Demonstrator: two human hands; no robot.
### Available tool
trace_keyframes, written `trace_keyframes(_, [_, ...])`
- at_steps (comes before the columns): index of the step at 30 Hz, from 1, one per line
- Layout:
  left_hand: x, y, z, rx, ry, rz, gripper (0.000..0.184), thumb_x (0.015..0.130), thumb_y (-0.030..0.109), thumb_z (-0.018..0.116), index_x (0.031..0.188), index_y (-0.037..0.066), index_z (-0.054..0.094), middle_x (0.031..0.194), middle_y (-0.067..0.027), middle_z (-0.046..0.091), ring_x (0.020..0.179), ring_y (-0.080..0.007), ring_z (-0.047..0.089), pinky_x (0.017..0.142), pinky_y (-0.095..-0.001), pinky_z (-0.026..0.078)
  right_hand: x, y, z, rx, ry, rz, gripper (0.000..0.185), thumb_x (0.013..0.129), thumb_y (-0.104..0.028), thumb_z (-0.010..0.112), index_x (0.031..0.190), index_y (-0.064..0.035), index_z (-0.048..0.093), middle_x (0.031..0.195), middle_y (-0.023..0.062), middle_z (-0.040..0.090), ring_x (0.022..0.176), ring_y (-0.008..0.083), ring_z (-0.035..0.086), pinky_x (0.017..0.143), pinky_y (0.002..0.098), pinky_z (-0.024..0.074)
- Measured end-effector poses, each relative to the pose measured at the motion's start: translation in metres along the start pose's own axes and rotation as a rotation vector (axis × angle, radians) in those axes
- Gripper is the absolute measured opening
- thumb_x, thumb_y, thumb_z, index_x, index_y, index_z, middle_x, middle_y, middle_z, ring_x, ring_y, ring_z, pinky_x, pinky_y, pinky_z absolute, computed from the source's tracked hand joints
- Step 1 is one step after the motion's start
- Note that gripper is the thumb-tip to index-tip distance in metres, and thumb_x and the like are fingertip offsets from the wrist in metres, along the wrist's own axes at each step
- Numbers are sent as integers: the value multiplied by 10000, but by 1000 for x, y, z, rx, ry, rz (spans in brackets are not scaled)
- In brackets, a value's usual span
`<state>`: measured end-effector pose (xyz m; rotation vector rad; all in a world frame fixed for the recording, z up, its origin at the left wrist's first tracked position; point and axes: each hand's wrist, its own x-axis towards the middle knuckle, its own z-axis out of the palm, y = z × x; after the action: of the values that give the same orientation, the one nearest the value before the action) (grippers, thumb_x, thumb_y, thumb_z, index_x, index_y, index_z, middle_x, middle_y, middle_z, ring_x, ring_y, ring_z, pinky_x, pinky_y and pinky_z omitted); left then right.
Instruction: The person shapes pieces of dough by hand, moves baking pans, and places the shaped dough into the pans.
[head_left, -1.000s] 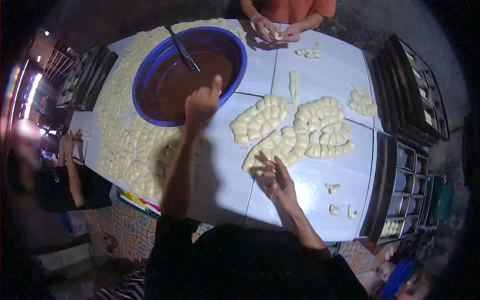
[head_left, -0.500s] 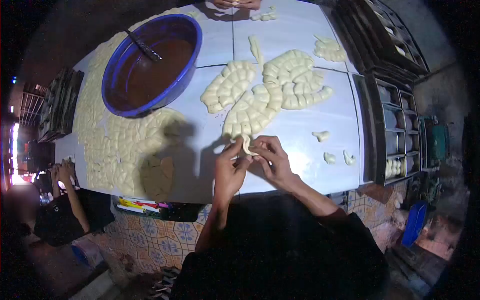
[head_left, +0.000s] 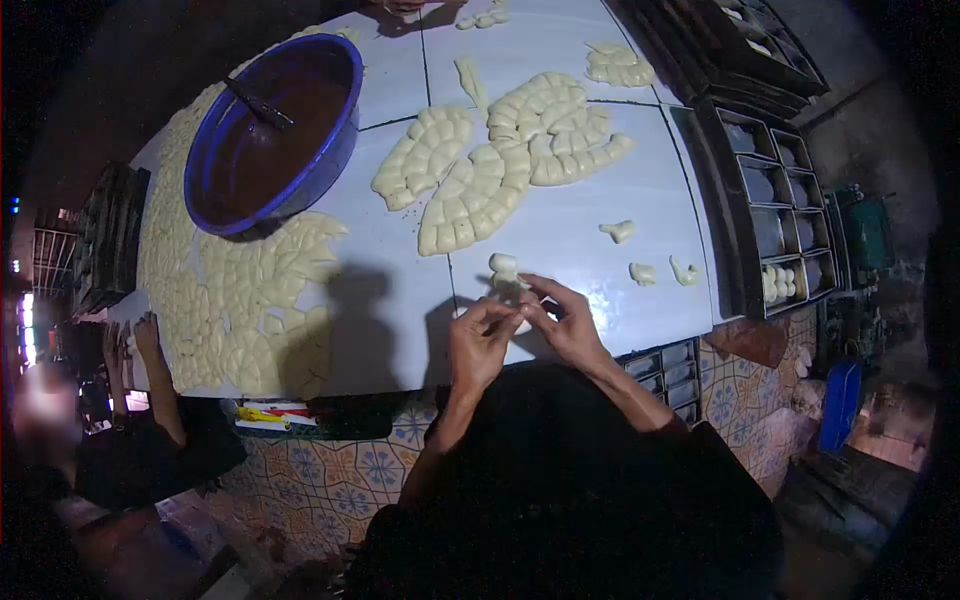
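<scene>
Shiny white is the table (head_left: 565,220), and from my place I look at 2 bare hands near its edge. The left hand (head_left: 478,345) and the right hand (head_left: 568,328) have bent fingers, with the tips brought together as for a pinch; whether they grasp some dough, I cannot tell. Just beyond the fingertips is a small lump (head_left: 503,264) of pale dough, with more of it partly hidden by the fingers.

For me, the danger comes from the softness. If the thumbs press too strongly, the lump could become flat or tear; if it is sticky, it could cling to the skin and stretch. Beyond the hands lie the cut pieces (head_left: 475,200), side by side and touching, so a careless knuckle could dent them, and long contact could make them join. The 3 scraps (head_left: 618,232) on the right could be brushed away by a sleeve. On the left, the blue tub (head_left: 352,110) with brown liquid stands beside the wide spread of dough (head_left: 220,290); a dark handle (head_left: 258,104) leans on its rim, and a knock could throw drops on the dough.
</scene>
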<state>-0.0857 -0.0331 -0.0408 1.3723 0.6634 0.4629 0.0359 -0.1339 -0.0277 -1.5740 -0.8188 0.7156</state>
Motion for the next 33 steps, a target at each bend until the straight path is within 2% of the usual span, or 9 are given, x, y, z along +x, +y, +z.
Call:
trace_keyframes(4, [1, 5, -3, -263, -268, 107, 418, 817, -34, 657, 1183, 27, 464, 952, -93, 579, 904, -143, 610, 711, -246, 521, 0, 3, -25, 457, -561, 550, 486, 859, -29, 587, 1332, -45, 477, 1093, 58, 607, 912, 133, 575, 819, 270, 479])
trace_keyframes(7, [-1, 3, -6, -313, -187, 179, 403, 771, -104, 637, 1134, 8, 502, 1046, -125, 567, 963, -184, 595, 852, -290, 480, 4, 7, -12, 199, -254, 180, 398, 855, -82, 602, 1240, 3, 548, 1172, 121, 610, 978, 178, 595, 826, 294, 497])
trace_keyframes(10, [13, -1, -16, -275, 28, 265, 285, 784, -82, 611, 1056, -26, 549, 1047, -121, 574, 1067, -206, 549, 953, -343, 417, 18, 47, -11, -109, 45, 135, 386, 856, -59, 589, 1229, 30, 542, 1176, 160, 600, 1063, 199, 580, 880, 289, 471])
trace_keyframes(12, [11, 3, -23, -285, 93, 187, 233, 828, -56, 572, 1058, -43, 546, 1019, -126, 595, 1019, -213, 579, 937, -349, 433, 20, 58, -7, 135, 87, 87, 416, 840, -81, 599, 1231, 44, 533, 1142, 173, 610, 1074, 244, 588, 914, 323, 459])
trace_keyframes(15, [10, 8, -36, -182, 184, 234, 145, 866, 42, 563, 980, -46, 563, 883, -133, 630, 834, -208, 632, 824, -365, 520, 21, 45, -51, -353, 296, -162, 437, 830, -58, 601, 1249, 38, 523, 1177, 200, 590, 1093, 246, 564, 908, 324, 448])
trace_keyframes(20, [13, -14, -39, -174, 204, 119, 129, 881, 42, 547, 972, -42, 584, 861, -121, 632, 813, -201, 623, 819, -338, 510, 55, 65, -114, -997, 487, 40, 298, 805, -143, 674, 1060, 4, 628, 954, 215, 637, 929, 369, 581, 836, 431, 476])
trace_keyframes(21, [16, -14, -32, -177, 160, 95, 131, 883, 44, 548, 973, -42, 588, 864, -123, 633, 812, -198, 622, 819, -334, 508, 63, 74, -111, -934, 462, -156, 212, 799, -127, 671, 969, 0, 658, 917, 199, 636, 915, 355, 578, 803, 406, 486])
trace_keyframes(28, [25, 11, 3, -149, 90, 64, 404, 899, 38, 589, 1289, -20, 501, 1090, -68, 604, 1008, -131, 562, 857, -240, 450, 51, 0, -22, 48, -17, -34, 287, 836, -161, 678, 1090, -26, 667, 1198, 78, 485, 1002, 168, 572, 805, 270, 478])
trace_keyframes(33, [20, 19, 0, -229, 335, 59, 178, 856, 72, 660, 991, -43, 664, 966, -62, 635, 784, -94, 567, 693, -239, 463, 52, -14, 31, 9, 7, -86, 184, 879, -93, 599, 1011, 7, 676, 1049, 77, 501, 793, 135, 528, 662, 240, 432])
